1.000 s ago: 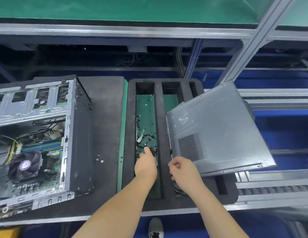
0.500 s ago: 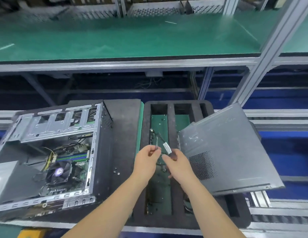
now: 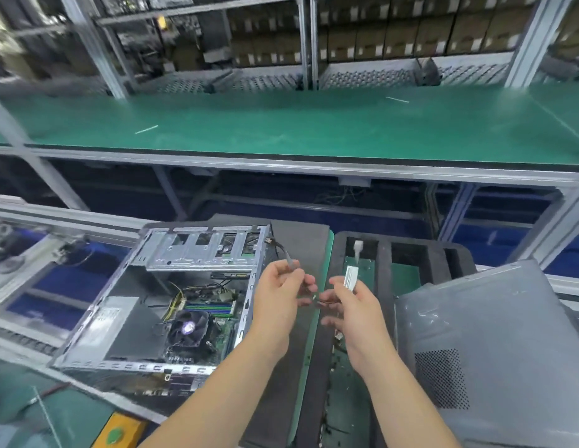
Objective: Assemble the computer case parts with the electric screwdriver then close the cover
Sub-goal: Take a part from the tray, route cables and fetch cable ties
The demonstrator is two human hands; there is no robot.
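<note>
An open computer case lies on its side at the left, its fan and motherboard showing. A thin dark cable with a white label is stretched between my hands above the gap beside the case. My left hand pinches the cable's left part, and its far end rises toward the case's top corner. My right hand pinches the labelled end. The grey side cover lies tilted at the right on the black foam tray. No screwdriver is in view.
The foam tray has slots with small loose screws on green board. A dark mat lies under the case. A long green bench runs across behind, with metal racks beyond it. A yellow item sits at the bottom edge.
My hands lifted the cable out of the tray slot and drew it out between them, moving left toward the case. The camera tilted up, so the bench and racks came into view.
</note>
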